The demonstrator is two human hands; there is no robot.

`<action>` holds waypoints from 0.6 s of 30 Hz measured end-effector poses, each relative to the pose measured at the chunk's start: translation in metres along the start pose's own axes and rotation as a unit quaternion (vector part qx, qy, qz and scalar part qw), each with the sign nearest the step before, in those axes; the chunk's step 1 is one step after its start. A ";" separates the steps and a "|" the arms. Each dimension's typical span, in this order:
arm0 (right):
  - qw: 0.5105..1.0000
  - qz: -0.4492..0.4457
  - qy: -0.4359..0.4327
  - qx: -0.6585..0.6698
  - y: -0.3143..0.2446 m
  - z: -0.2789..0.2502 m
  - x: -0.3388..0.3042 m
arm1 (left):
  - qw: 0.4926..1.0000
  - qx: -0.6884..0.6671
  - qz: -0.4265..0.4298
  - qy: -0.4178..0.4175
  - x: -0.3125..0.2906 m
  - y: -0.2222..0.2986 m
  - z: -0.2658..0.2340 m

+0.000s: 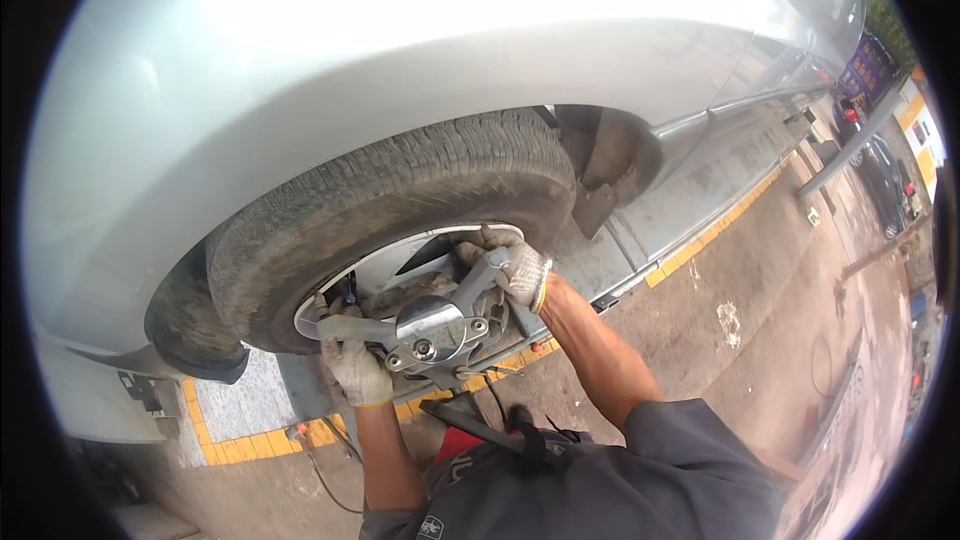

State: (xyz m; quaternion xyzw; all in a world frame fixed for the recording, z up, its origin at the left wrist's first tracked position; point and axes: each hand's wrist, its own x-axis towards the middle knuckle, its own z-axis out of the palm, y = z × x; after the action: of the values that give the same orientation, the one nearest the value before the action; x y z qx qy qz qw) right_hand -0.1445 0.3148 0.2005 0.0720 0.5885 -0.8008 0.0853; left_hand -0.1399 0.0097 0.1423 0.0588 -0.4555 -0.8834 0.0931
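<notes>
my left hand (358,368) and right hand (526,274) curl their fingers round the arms of the metal clamp (430,324), which sits before the wheel rim (376,270); steadying both sides evenly seems best.

And here I've got the silvery metal clamp (430,332), arms splayed toward the pale rim (376,273) of the upright wheel (385,207); rounded centre plate (432,316) gleaming, exact contact hidden from me, grooved tyre (400,168) dusty grey-brown.
</notes>
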 end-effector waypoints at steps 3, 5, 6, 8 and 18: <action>1.000 0.016 -0.005 0.001 0.005 -0.006 0.008 | 1.000 -0.011 0.009 -0.006 0.001 -0.001 0.000; 0.999 0.022 -0.032 -0.002 0.007 -0.011 0.005 | 1.000 -0.027 -0.008 0.007 0.002 0.000 0.000; 0.998 0.009 -0.056 -0.027 0.008 -0.014 0.000 | 0.999 -0.033 -0.016 0.012 0.002 0.002 0.000; 0.998 -0.006 -0.064 -0.024 0.010 -0.012 -0.014 | 0.999 0.037 -0.010 0.001 0.002 0.006 -0.004; 0.846 -0.200 0.151 -0.471 0.027 0.023 -0.041 | 0.989 0.130 0.022 -0.072 0.009 0.012 -0.029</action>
State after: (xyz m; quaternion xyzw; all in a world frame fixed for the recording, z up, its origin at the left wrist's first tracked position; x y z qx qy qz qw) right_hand -0.0990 0.2869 0.1912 0.0238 0.9020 -0.4064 -0.1435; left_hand -0.1416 -0.0216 0.1353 -0.0031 -0.5731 -0.8164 0.0711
